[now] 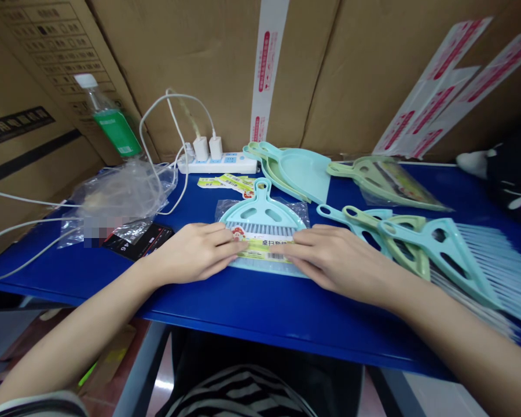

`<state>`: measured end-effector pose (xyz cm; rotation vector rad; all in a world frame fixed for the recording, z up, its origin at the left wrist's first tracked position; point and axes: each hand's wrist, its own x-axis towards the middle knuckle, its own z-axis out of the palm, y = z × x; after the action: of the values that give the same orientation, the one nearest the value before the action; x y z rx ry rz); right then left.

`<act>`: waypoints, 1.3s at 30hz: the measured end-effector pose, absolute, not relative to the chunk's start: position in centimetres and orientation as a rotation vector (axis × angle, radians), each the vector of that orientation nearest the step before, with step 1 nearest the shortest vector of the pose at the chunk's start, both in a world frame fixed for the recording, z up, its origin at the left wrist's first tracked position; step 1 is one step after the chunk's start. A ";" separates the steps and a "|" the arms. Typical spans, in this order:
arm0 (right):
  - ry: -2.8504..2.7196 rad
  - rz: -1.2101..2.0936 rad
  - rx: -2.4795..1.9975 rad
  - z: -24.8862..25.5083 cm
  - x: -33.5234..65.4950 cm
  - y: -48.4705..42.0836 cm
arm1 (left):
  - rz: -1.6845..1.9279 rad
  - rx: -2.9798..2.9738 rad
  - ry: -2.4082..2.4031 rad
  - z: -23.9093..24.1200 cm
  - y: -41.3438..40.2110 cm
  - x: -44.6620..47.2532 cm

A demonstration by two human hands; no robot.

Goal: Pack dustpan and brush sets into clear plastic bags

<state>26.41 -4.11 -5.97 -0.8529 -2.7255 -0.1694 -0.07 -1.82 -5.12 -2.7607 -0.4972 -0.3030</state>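
A light blue dustpan-and-brush set [264, 202] lies flat on the blue table, its round handle pointing away from me. Clear plastic wrap shows around it, and a yellow-green and white label card [260, 248] runs across its bristles. My left hand [200, 252] is closed on the left side of the set, fingertips over the label's end. On the right side, my right hand [330, 255] closes the same way, its fingers pressing onto the label. Both thumbs are mostly hidden. Just right of my right hand lie loose blue and green brushes [438, 243].
Stacked dustpans [306, 168] and a bagged green set [386, 179] lie at the back. Several label cards [230, 183] are near a power strip [221, 164] with white cables. A plastic bag [121, 191], phone [143, 240] and bottle [113, 124] are at left; cardboard [200, 52] stands behind.
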 end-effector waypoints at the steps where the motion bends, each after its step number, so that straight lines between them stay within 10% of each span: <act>1: -2.728 -0.176 -0.866 -6.0 26.4 -4.1 | -0.311 -2.759 -0.491 -5.1 -1.8 -0.1; 39: -2.752 -0.164 -0.852 -6.5 25.7 -4.0 | -0.218 -2.825 -0.575 -6.2 -2.2 0.7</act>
<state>25.69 -4.01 -6.54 -0.8522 -2.7522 -0.1644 0.74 -2.23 -6.17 -2.8248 -0.5751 -0.2184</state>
